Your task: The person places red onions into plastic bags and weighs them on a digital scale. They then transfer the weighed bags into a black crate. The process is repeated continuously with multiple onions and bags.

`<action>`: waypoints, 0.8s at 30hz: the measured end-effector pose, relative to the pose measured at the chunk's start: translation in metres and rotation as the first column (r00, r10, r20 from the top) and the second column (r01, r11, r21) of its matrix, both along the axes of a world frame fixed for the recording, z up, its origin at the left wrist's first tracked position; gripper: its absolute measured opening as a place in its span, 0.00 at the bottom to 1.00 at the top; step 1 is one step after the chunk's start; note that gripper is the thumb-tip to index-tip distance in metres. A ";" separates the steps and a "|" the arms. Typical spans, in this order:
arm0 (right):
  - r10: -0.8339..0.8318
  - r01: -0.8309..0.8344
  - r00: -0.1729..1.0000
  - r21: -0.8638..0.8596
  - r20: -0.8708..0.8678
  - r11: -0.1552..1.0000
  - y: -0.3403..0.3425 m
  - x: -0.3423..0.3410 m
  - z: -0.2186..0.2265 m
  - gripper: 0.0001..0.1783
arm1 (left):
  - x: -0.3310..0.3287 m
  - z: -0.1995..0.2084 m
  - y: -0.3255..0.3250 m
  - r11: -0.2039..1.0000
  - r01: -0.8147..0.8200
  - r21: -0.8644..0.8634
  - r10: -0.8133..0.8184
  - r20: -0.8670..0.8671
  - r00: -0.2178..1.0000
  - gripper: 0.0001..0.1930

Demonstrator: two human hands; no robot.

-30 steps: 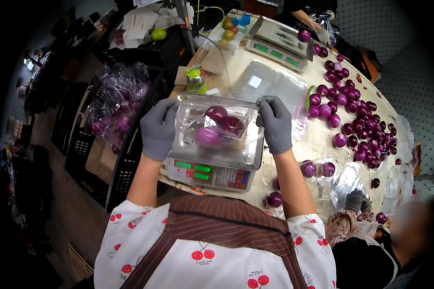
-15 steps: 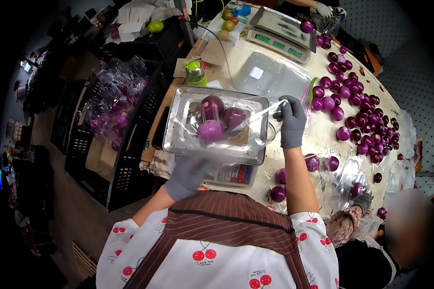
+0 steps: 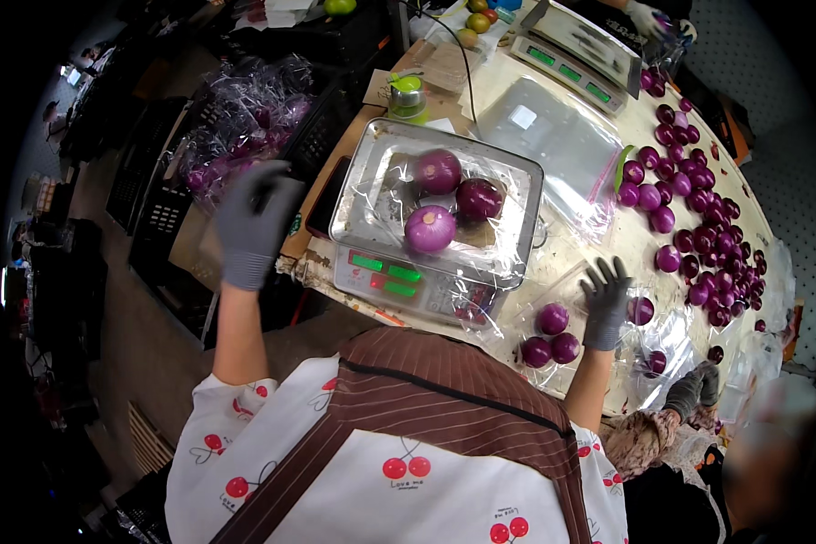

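A clear bag of three red onions (image 3: pixel 444 201) is left resting on the scale (image 3: pixel 426 222). The left hand (image 3: pixel 252 222) is held open and empty at nine o'clock; the right hand (image 3: pixel 603 304), fingers spread, hovers beside bagged onions (image 3: pixel 548 337) at four o'clock. The unsealed bag could be spilled if the pan is nudged.

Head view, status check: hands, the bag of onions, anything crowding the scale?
Left hand open, raised off the table's left edge, empty. Right hand open, over a second onion bag. Bag of three red onions sits on the scale. Loose onions lie apart to the right.
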State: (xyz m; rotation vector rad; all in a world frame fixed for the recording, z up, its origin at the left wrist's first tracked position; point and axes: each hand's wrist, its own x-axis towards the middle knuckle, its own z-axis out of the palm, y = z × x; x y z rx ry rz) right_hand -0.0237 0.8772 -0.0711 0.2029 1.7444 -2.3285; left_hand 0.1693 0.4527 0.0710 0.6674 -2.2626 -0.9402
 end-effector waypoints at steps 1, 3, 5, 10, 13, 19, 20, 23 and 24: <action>0.099 -0.099 0.995 -0.011 0.009 0.995 -0.012 0.006 -0.002 0.29 | -0.005 -0.014 0.005 0.990 0.140 0.003 -0.140 0.040 0.989 0.18; 0.313 -0.305 0.949 0.126 -0.046 0.944 -0.046 0.023 0.012 0.31 | -0.017 -0.035 0.027 0.842 0.403 -0.358 -0.336 0.235 0.912 0.33; 0.524 -0.447 0.847 0.418 -0.084 0.790 -0.076 0.034 0.030 0.23 | -0.035 -0.060 0.060 0.716 0.604 -0.350 -0.538 0.274 0.797 0.45; 0.615 -0.459 0.761 0.498 -0.207 0.735 -0.152 0.054 0.060 0.08 | -0.066 -0.128 0.121 0.720 0.505 -0.476 -0.480 0.182 0.858 0.33; 0.612 -0.487 0.715 0.387 -0.339 0.783 -0.185 0.085 0.088 0.08 | -0.090 -0.120 0.094 0.801 0.424 -0.422 -0.426 0.096 0.900 0.22; 0.664 -0.637 0.661 0.205 -0.349 0.743 -0.201 0.090 0.137 0.05 | -0.046 -0.009 -0.023 0.812 0.085 -0.578 -0.260 -0.226 0.939 0.16; 0.684 -0.649 0.654 0.223 -0.323 0.727 -0.202 0.091 0.137 0.05 | -0.018 0.015 -0.045 0.835 -0.023 -0.550 -0.168 -0.296 0.940 0.16; 0.624 -0.597 0.752 0.180 -0.213 0.782 -0.203 0.080 0.111 0.06 | 0.014 0.040 -0.121 0.876 -0.270 -0.399 0.057 -0.471 0.880 0.16; 0.605 -0.579 0.772 0.177 -0.197 0.796 -0.204 0.078 0.103 0.07 | 0.027 0.041 -0.148 0.875 -0.339 -0.345 0.135 -0.499 0.856 0.17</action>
